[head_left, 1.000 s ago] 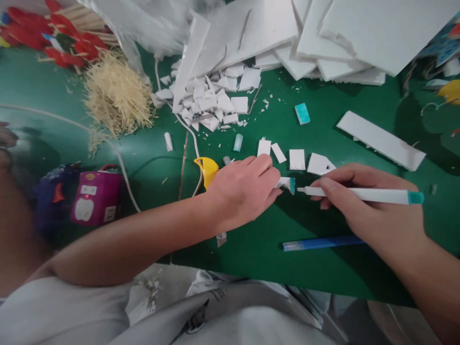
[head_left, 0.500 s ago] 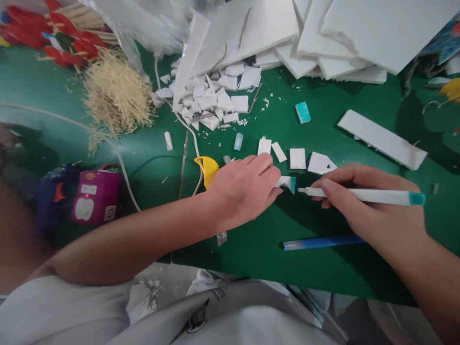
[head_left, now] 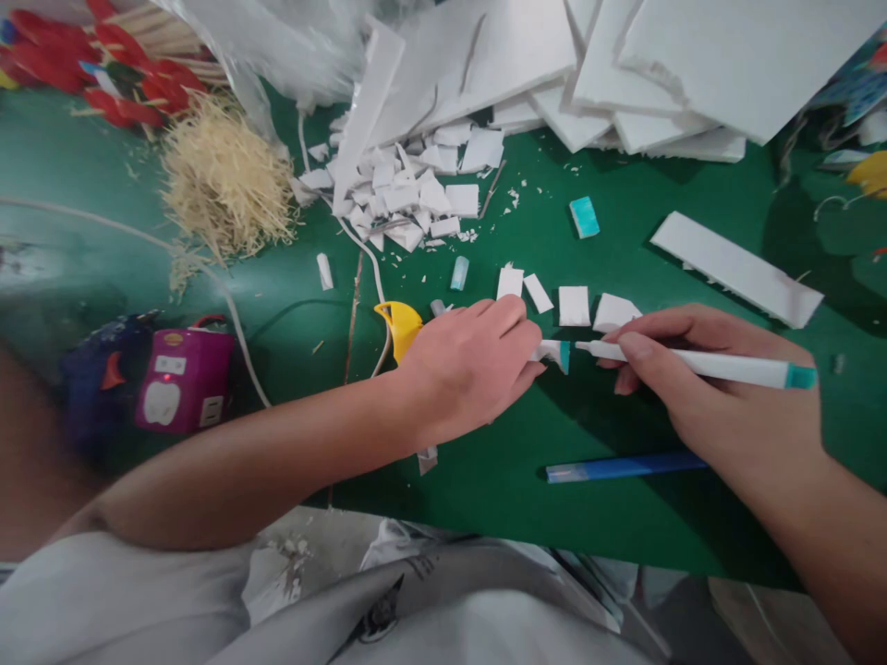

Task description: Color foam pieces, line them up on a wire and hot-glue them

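Note:
My left hand (head_left: pixel 478 360) is closed around a small white foam piece (head_left: pixel 552 349) whose right end is coloured teal. Only that end shows beyond my fingers. In a writing grip, my right hand (head_left: pixel 721 369) holds a white marker (head_left: pixel 727 367) with a teal end, its tip pointing left, close to the teal edge; I cannot tell whether they touch. White foam squares (head_left: pixel 574 306) and a cut-cornered foam piece (head_left: pixel 615 312) lie just beyond my hands. Below my right hand rests a blue pen (head_left: pixel 616 467). A yellow curved object (head_left: pixel 400 328) is partly hidden by my left hand.
Foam scraps (head_left: pixel 408 189) are heaped behind, with large foam sheets (head_left: pixel 665 65) at the back. A foam strip (head_left: pixel 738 268) and a teal block (head_left: pixel 584 217) lie to the right. At left are straw (head_left: pixel 228 180), a magenta power adapter (head_left: pixel 186 379) and a white cable (head_left: pixel 236 323).
My right hand and the marker have shifted slightly, the marker's tip now a little higher beside the teal edge. My left hand has stayed in place. At far left, another person's hand has moved away.

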Available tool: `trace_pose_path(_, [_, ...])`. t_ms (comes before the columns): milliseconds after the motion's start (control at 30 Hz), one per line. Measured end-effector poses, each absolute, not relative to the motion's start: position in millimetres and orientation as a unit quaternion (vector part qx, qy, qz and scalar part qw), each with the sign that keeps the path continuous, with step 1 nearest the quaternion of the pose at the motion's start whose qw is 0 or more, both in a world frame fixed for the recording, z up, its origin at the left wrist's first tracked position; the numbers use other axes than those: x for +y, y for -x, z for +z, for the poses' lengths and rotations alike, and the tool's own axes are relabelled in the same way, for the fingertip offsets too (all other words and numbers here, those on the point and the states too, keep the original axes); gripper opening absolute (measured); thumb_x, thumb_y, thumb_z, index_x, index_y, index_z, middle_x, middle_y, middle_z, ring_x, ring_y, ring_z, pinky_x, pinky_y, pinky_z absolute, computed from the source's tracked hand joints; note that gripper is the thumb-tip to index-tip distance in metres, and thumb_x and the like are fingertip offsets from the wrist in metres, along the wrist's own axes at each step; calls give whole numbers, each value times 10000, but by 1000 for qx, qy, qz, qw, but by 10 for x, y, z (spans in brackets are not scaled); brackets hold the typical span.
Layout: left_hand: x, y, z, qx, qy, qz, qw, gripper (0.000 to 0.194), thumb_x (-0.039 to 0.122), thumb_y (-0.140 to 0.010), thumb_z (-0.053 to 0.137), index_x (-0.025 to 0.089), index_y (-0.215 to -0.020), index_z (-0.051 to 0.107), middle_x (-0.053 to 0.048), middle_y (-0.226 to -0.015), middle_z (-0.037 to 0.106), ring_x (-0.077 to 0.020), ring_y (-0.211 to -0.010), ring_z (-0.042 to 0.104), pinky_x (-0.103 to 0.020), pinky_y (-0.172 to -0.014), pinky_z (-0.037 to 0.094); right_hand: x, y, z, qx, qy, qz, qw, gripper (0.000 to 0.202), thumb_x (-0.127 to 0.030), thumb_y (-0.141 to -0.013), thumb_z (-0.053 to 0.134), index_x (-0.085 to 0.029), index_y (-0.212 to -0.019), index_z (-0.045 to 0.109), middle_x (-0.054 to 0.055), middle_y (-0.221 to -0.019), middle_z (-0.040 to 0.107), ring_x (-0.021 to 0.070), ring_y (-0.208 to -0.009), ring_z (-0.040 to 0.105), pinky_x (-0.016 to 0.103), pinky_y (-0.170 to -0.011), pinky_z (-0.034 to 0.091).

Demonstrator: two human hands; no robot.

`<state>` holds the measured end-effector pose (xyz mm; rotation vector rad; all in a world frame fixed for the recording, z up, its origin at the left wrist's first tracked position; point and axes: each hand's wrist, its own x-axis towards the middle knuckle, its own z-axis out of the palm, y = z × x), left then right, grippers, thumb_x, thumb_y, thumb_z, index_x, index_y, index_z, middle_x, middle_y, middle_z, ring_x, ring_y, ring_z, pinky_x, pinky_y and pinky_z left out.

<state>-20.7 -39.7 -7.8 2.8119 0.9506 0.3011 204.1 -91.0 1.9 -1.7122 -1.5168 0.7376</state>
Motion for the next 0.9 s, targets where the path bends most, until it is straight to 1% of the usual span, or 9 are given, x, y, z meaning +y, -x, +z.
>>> trace_pose_path(133, [-399, 214, -83, 314, -941, 103, 78, 222, 306, -1041, 589, 153, -1026, 749, -48, -940, 696, -191, -847, 696, -300, -684, 492, -956, -2005, 31, -588, 682, 284, 330, 191, -310, -903, 708, -274, -717, 729, -33, -588, 693, 132, -501, 625, 250, -476, 462])
trace_pose_path(233, [-402, 209, -91, 311, -942, 106, 70, 237, 307, -1052, 569, 151, -1029, 746, -46, -931, 692, -184, -838, 688, -299, -679, 485, -954, -1982, 46, -601, 669, 256, 355, 177, -314, -928, 702, -283, -758, 742, -37, -602, 695, 129, -505, 624, 255, -473, 454])
trace_pose_path(367, [-398, 201, -96, 311, -941, 114, 63, 239, 313, -1055, 566, 159, -1010, 744, -40, -905, 684, -186, -811, 677, -307, -659, 471, -900, -1983, 77, -621, 651, 280, 335, 112, -319, -883, 744, -285, -777, 752, -29, -622, 718, 145, -533, 661, 263, -489, 483])
trace_pose_path(600, [-393, 215, -88, 312, -941, 113, 64, 217, 307, -1040, 591, 156, -1013, 744, -44, -927, 692, -196, -828, 695, -314, -660, 492, -903, -2016, 82, -642, 647, 281, 300, 141, -282, -894, 720, -284, -755, 741, -41, -627, 724, 138, -532, 663, 247, -482, 483])
trace_pose_path(733, [-393, 208, -88, 314, -941, 111, 63, 226, 314, -1045, 582, 160, -1010, 743, -42, -927, 694, -193, -828, 696, -310, -661, 490, -910, -2014, 81, -619, 659, 284, 320, 121, -306, -901, 718, -283, -789, 760, -32, -659, 741, 147, -570, 689, 251, -515, 517])
trace_pose_path(900, [-400, 198, -71, 318, -941, 91, 68, 229, 312, -1046, 578, 154, -1027, 742, -47, -937, 692, -191, -850, 693, -307, -674, 487, -913, -2012, 85, -624, 654, 310, 295, 145, -293, -881, 742, -293, -736, 741, -32, -632, 724, 153, -531, 658, 265, -477, 495])
